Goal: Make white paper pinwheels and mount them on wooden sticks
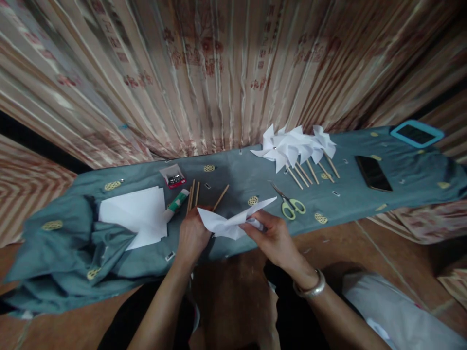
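A folded white paper pinwheel (pixel 233 227) is between my hands, over the front edge of the cloth-covered table. My right hand (pixel 272 238) pinches its right side between thumb and fingers. My left hand (pixel 194 233) is closed at its left side, the fingertips partly hidden by the paper. From that hand a thin wooden stick (pixel 221 197) points up and right. Other wooden sticks (pixel 193 194) lie just beyond my left hand, beside a green-and-white glue tube (pixel 178 203). Scissors with pale green handles (pixel 288 203) lie beyond my right hand.
White paper sheets (pixel 136 214) lie at left, partly under bunched cloth (pixel 91 248). A small red-and-white box of metal pins (pixel 174 177) stands behind the glue. Several finished pinwheels on sticks (pixel 295 146), a dark phone (pixel 373 173) and a blue-framed tablet (pixel 417 133) lie toward the right.
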`<state>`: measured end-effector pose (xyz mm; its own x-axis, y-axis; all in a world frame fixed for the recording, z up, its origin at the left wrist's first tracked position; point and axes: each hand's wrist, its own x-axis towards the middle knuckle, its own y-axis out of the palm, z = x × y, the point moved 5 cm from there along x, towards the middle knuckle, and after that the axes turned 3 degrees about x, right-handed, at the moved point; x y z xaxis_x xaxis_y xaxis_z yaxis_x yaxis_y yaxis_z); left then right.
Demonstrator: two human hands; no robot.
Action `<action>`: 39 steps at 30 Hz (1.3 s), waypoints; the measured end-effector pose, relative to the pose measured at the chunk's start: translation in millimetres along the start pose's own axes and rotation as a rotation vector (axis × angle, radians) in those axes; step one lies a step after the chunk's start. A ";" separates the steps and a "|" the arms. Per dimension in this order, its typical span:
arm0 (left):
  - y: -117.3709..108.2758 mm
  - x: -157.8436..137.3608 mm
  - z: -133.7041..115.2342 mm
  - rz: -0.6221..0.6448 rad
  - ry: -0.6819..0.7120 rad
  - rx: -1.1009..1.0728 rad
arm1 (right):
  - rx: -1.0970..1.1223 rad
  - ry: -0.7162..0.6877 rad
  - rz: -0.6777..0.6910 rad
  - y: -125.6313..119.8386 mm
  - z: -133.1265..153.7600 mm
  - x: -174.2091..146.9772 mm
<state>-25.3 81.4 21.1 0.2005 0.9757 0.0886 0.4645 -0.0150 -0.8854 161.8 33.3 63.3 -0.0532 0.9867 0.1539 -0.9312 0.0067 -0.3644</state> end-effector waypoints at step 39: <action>0.3 -47.2 -14.4 0.227 -0.284 -1.015 | -0.285 -0.483 -0.168 -41.0 64.1 -21.9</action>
<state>-22.2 32.2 23.2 0.2251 0.9405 -0.2547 0.9665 -0.2486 -0.0638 178.0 0.9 133.7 -0.1344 0.7826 0.6079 -0.8109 0.2657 -0.5213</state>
